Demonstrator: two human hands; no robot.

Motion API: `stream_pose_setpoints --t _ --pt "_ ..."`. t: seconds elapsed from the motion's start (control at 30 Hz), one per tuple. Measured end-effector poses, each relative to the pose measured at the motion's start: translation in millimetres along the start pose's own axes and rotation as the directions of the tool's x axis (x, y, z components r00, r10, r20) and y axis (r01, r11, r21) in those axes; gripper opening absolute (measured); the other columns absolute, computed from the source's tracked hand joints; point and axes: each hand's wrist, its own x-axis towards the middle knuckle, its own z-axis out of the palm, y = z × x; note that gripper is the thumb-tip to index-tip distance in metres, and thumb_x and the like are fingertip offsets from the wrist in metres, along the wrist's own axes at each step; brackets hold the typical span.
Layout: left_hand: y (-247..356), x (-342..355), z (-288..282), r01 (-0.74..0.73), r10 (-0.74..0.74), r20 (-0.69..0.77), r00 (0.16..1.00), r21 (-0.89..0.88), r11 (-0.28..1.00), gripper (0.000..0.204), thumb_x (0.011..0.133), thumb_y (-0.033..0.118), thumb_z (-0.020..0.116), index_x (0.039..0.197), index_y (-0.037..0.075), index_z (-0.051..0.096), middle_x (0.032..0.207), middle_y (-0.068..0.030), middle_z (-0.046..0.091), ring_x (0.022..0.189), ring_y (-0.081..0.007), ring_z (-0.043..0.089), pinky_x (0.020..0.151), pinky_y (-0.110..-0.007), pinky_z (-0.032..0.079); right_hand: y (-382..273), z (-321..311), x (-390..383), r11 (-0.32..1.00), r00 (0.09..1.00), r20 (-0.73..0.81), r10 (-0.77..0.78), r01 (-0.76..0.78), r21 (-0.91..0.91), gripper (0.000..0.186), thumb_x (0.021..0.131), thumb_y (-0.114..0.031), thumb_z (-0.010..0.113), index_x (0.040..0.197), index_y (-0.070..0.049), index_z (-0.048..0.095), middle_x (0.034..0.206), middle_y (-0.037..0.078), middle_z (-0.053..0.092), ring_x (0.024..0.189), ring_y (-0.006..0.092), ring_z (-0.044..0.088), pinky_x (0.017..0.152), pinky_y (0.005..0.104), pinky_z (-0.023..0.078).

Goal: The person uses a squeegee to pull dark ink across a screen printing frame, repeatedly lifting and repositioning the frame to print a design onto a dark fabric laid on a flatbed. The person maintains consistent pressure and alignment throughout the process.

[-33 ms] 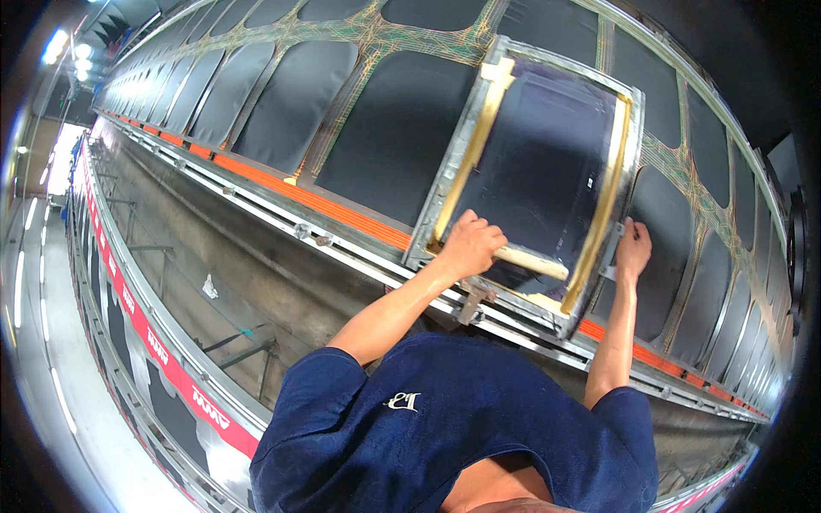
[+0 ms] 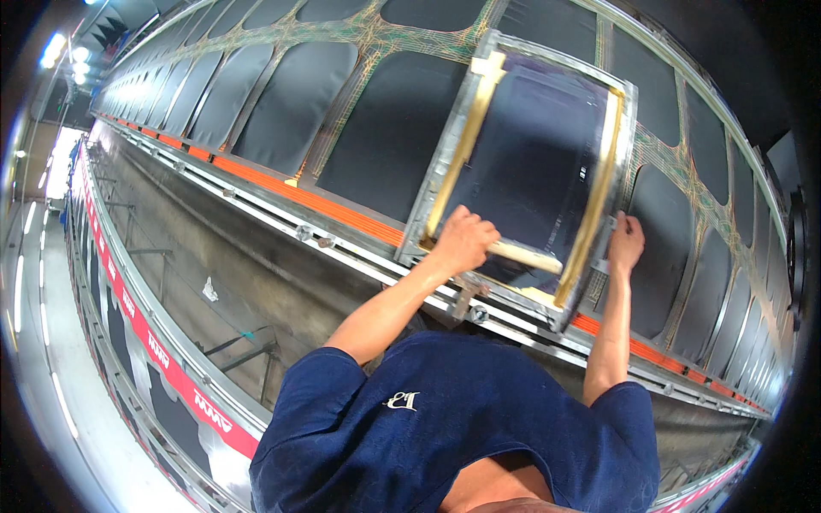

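A screen printing frame (image 2: 623,141) lies tilted across the long printing table, its metal rim lined with yellowish tape around a dark mesh (image 2: 530,145). My left hand (image 2: 466,242) is closed around the left end of a squeegee (image 2: 528,256), whose pale wooden bar lies across the near end of the mesh. At the frame's right side my right hand (image 2: 626,244) is closed on its edge, by a small metal bracket; the fingertips are partly hidden. Dark fabric panels (image 2: 376,137) with green and orange line patterns between them lie under and beside the frame.
A metal rail (image 2: 359,256) with clamps runs along the table's near edge, beside an orange strip (image 2: 342,218). Below it hangs a grey-brown trough (image 2: 214,248). Another table edge with a red band (image 2: 162,350) stands at left, beside a pale aisle floor.
The screen frame has shifted slightly to the left and away from me. Both hands and the squeegee have moved along with it, still closed in their places.
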Motion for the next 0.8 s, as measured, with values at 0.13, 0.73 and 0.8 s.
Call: stream_pose_setpoints --t 0.13,0.73,0.8 --pt "-106.9 -40.1 -40.6 0.063 -0.064 0.06 0.996 0.03 0.998 0.029 0.065 0.015 0.078 0.094 0.019 0.076 0.092 0.0023 0.074 0.085 -0.0218 0.068 0.084 -0.042 0.043 -32.3 120.7 -42.1 0.994 0.994 -0.086 -0.065 0.072 0.079 0.03 0.095 -0.031 0.069 0.094 -0.001 0.069 0.084 0.015 0.068 0.077 0.0275 0.064 0.076 0.0387 0.05" --pt "-236.0 -166.1 -103.2 -0.086 0.089 -0.019 0.996 0.129 0.988 0.035 0.071 0.007 0.071 0.106 0.01 0.07 0.108 0.0011 0.069 0.085 -0.0192 0.058 0.08 -0.038 0.04 -155.7 262.0 -113.4 0.995 0.997 0.007 0.082 -0.081 -0.063 0.031 0.097 -0.035 0.064 0.096 -0.004 0.067 0.087 0.019 0.071 0.085 0.0414 0.069 0.075 0.0447 0.052" --pt "-250.2 -135.8 -102.1 -0.094 0.098 -0.025 0.995 0.117 0.989 0.035 0.071 0.006 0.071 0.105 0.01 0.07 0.108 0.0015 0.069 0.085 -0.0192 0.058 0.08 -0.038 0.04 -155.9 254.8 -114.3 0.99 0.998 0.039 0.057 -0.051 -0.129 0.031 0.096 -0.035 0.064 0.096 -0.004 0.067 0.087 0.02 0.07 0.085 0.0423 0.069 0.076 0.0462 0.052"
